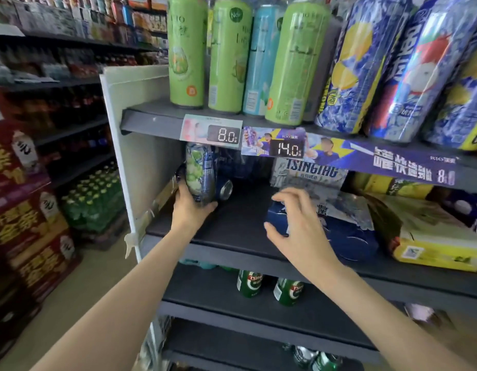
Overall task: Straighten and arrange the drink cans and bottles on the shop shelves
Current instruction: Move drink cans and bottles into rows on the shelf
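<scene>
The grape-print can (200, 175) stands upright near the left end of the middle shelf (232, 226), well back from its front edge; your left hand (190, 207) wraps its fingers around the can's lower part. Just behind it a dark blue can (224, 189) lies on its side. Your right hand (299, 223), fingers spread and holding nothing, hovers over the blue multipack (347, 236) toward the shelf's right. Green tall cans (229, 54) line the upper shelf's front edge.
</scene>
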A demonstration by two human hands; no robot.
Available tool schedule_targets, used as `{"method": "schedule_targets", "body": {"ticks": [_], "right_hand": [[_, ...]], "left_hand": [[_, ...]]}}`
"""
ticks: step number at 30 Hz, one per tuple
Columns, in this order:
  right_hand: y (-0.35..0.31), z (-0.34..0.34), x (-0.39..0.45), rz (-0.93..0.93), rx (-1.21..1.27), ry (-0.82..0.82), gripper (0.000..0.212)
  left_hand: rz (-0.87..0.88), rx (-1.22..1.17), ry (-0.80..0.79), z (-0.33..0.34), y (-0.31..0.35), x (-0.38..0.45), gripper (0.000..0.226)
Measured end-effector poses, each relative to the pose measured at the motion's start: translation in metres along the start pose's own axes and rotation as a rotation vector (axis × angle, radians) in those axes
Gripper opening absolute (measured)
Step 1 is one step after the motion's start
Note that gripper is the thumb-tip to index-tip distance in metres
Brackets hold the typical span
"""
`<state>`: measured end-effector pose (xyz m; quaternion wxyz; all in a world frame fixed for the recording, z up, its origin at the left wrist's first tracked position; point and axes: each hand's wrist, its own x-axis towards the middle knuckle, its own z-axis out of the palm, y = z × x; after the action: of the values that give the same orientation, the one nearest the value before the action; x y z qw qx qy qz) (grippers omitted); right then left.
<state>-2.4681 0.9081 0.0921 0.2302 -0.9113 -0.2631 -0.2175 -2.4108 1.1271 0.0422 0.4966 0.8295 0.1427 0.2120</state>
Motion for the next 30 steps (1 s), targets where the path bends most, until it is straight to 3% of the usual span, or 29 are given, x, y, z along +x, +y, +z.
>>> {"method": "schedule_targets", "body": {"ticks": [5, 11, 16, 21, 26, 30], "right_hand": [[0.002, 0.057, 0.061, 0.008, 0.094, -0.143, 0.048], [0.008, 0.126, 0.130, 0.217, 0.228, -0.290, 0.068], [0.008, 0.148, 0.138, 0.250, 0.234, -0.211, 0.064], [-0.008, 0.116, 0.085, 0.164, -0.197, -0.180, 0.055], [-0.015, 0.073, 0.027, 0.114, -0.332, -0.184, 0.073], [-0.013, 0.053, 0.013, 0.228, -0.290, -0.259, 0.053]], "left_hand": [[0.078, 0.003, 0.133, 0.006, -0.018, 0.001, 0.086], [0.026, 0.078, 0.361, 0.007, -0.020, -0.008, 0.086], [0.057, 0.101, 0.344, 0.013, -0.022, -0.004, 0.085], [0.058, 0.093, 0.331, 0.011, -0.021, -0.003, 0.085], [0.116, 0.120, 0.251, 0.005, -0.023, -0.003, 0.081], [0.153, 0.164, 0.159, 0.008, -0.024, 0.000, 0.078]]}}
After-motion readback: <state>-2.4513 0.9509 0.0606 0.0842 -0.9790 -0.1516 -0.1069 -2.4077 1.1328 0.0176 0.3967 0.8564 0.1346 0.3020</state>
